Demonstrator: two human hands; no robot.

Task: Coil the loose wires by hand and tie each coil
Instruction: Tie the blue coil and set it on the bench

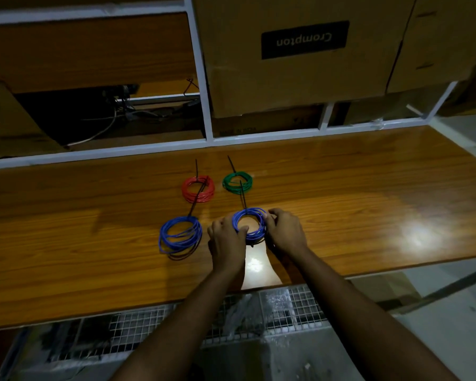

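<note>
Between both hands' grips, left hand (pixel 226 240) and right hand (pixel 285 232) pinching blue coil (pixel 254 215).

two blue coils (pixel 180 234), one red coil (pixel 198 189), one green coil (pixel 237 182) (black ties (pixel 196 168)), wood-grain table (pixel 341 193).

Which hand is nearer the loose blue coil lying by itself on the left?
The left hand. It sits just right of that blue coil, not touching it, and grips the other blue coil. The right hand holds that second coil's far side, farther away.
</note>
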